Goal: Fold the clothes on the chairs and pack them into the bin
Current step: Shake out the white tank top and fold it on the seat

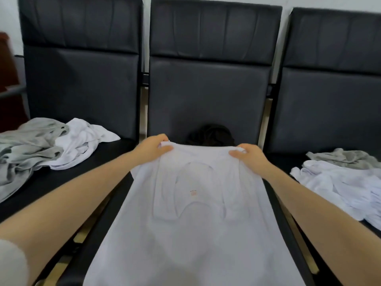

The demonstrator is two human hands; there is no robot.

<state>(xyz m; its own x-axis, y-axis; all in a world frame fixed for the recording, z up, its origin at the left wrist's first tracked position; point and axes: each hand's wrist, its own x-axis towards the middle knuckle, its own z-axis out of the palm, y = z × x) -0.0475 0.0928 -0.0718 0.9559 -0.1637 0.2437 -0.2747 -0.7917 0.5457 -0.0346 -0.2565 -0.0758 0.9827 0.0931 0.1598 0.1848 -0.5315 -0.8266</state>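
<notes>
The person stands before three black chairs, both arms stretched out over the middle chair (208,87). A white top (198,213) is spread along its seat, running from the near edge toward the backrest. The left hand (153,150) pinches one far corner of the top, thumb on the cloth and fingers curled under the edge; the right hand (248,156) pinches the other far corner the same way. Both grips are closed tight on fabric, nothing else in them.

Behind the top, against the backrest, sits a dark bundle (211,135). On the left chair lie a grey garment (26,141) and a white one (82,139), crumpled together; on the right chair another grey piece (342,158) and a white heap (338,186). No bin is in sight.

This looks like the laying-out or first fold. To do it well, I'd say keep the two corners level and equally taut, so the far edge stays straight, then bring it over square to the near hem and smooth the creases before folding across
</notes>
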